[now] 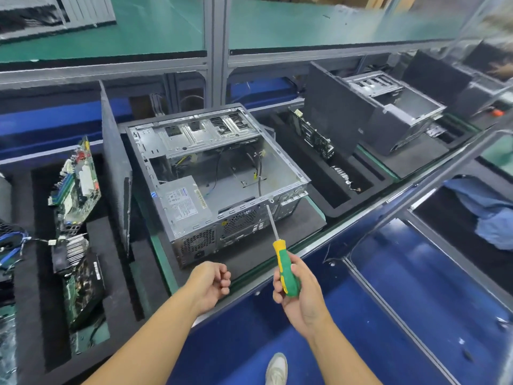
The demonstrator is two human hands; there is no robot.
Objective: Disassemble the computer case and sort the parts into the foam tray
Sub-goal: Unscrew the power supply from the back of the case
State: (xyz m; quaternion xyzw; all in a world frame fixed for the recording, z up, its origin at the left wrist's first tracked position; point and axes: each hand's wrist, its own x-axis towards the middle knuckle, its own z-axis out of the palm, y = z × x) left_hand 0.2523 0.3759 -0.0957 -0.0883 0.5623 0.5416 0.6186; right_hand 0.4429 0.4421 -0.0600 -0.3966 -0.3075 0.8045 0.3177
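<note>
An open grey computer case (213, 173) lies on its side in front of me, with a power supply (184, 204) in its near-left corner and loose cables inside. My right hand (297, 290) grips a green and yellow screwdriver (286, 270); its tip points up at a screw on the case's near-right rim. My left hand (212, 282) hovers at the bench edge below the case, fingers curled, perhaps pinching something tiny. The black foam tray (116, 273) to the left holds a motherboard (76, 184), a heatsink (72, 251) and another board.
The case's side panel (116, 168) stands upright between case and tray. To the right sit a second foam tray (347, 173) with a board and another open case (388, 112). A blue floor and blue cloth lie at the lower right. My shoe shows below.
</note>
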